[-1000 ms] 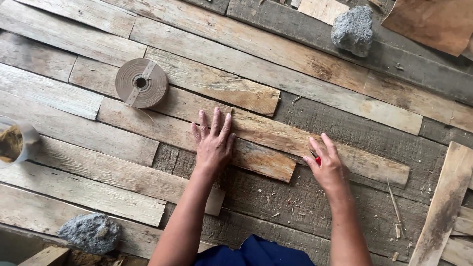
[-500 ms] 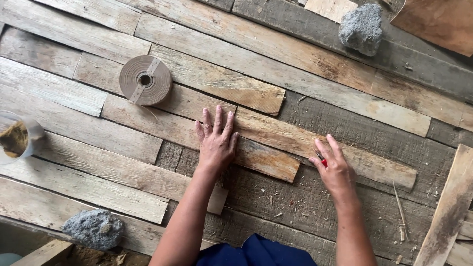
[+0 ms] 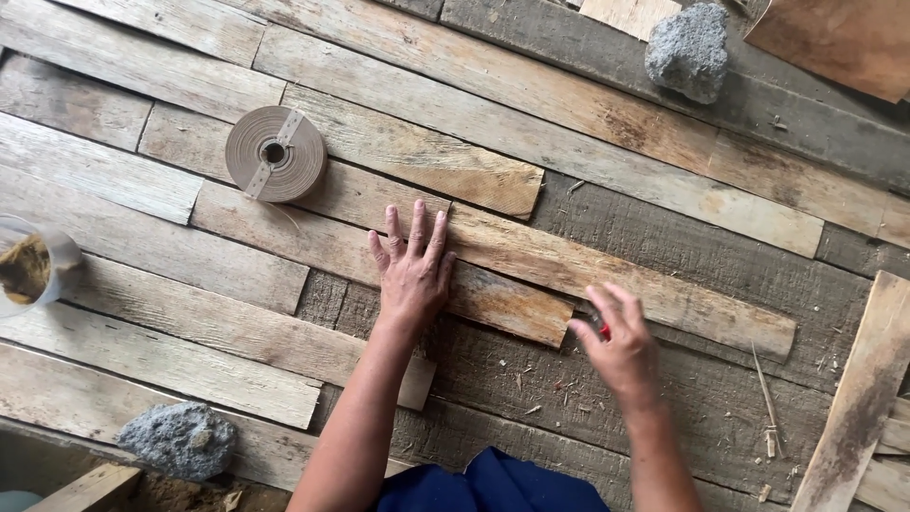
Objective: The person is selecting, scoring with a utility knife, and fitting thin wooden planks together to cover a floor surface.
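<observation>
Pressing flat with fingers spread wide, the left hand [image 3: 412,270] is lying palm-down on a long weathered brown wooden plank [image 3: 588,270] that is running from about ten o'clock toward four o'clock across the rough plank floor [image 3: 720,256]. The right hand [image 3: 621,341] is hovering just at the plank's lower edge, blurred, its fingers curling narrowly around a small red object [image 3: 604,330]; what kind of object it is I cannot tell. At ten o'clock from the left hand, a flat tan roll of paper tape [image 3: 275,154] is lying on the boards. One grey porous stone [image 3: 689,49] is sitting at one o'clock, another grey stone [image 3: 178,440] at seven o'clock, and a clear plastic cup [image 3: 33,270] at nine o'clock.
</observation>
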